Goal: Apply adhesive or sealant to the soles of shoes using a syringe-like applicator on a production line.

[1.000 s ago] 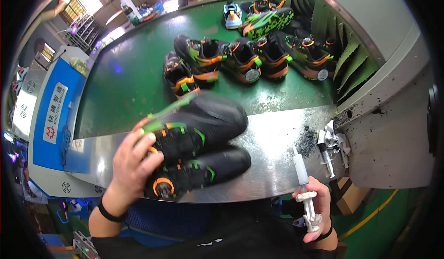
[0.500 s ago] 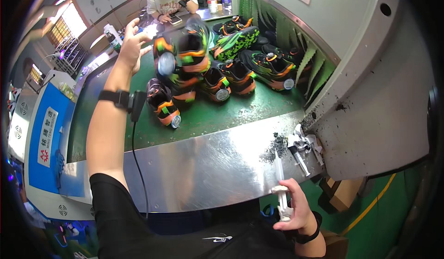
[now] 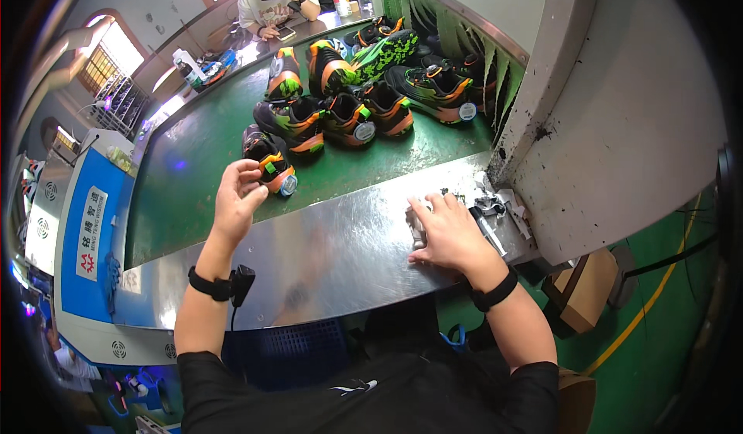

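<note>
My left hand (image 3: 236, 198) hovers over the far edge of the steel plate (image 3: 340, 256) with its fingers loosely curled and nothing in them. It is right beside a black and orange shoe (image 3: 268, 161) on the green belt (image 3: 193, 178). My right hand (image 3: 447, 231) lies flat on the plate, fingers spread, its fingertips on a small white thing (image 3: 416, 226). A white tube (image 3: 489, 231) lies just right of that hand. Several more black, orange and green shoes (image 3: 348, 116) stand farther along the belt.
A grey housing (image 3: 619, 124) with a green strip curtain (image 3: 457, 31) rises on the right. Small metal fittings (image 3: 495, 202) sit at its foot. A blue machine (image 3: 85, 225) stands left. A seated person (image 3: 271, 0) is at the belt's far end. A cardboard box (image 3: 580, 287) sits lower right.
My left hand set a pair of black shoes down far along the belt and drew back to the plate's edge. My right hand rose from below the plate and now lies on it.
</note>
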Demonstrator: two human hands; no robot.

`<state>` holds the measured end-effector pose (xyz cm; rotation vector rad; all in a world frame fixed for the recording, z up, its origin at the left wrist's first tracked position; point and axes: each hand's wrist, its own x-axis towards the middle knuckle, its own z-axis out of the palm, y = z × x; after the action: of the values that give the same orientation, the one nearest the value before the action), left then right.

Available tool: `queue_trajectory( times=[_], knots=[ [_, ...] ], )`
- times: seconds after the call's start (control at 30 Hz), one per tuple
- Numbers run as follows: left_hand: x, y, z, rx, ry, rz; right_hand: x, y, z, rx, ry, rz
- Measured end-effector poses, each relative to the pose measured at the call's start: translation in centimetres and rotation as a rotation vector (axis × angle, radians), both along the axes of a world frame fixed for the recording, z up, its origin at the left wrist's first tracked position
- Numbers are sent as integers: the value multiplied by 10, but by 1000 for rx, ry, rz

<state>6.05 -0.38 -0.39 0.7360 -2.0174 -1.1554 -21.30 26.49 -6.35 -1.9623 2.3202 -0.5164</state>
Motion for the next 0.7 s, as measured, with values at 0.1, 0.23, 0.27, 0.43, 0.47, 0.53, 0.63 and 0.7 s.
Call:
queue_trajectory(
  times=[0.1,0.23,0.27,0.43,0.47,0.53,0.63,0.7],
  knots=[
    [-17,-20,14,-382,-204,74,6,9,4,-110,19,-40],
    [-93,-64,39,-536,-236,123,12,34,12,-221,-69,-25],
    [-105,-92,40,-708,-256,157,17,38,18,-238,-119,14],
    [-204,-169,60,-916,-546,404,26,84,36,-252,-333,45],
    [-218,-178,57,-910,-535,401,25,98,34,-220,-354,10],
    [-243,-193,48,-722,-737,305,22,117,32,-177,-390,-73],
    [-261,-188,49,-693,-1016,137,20,125,36,-138,-391,-164],
    [-276,-193,51,-726,-992,177,16,124,50,-86,-525,-270]
  ],
)
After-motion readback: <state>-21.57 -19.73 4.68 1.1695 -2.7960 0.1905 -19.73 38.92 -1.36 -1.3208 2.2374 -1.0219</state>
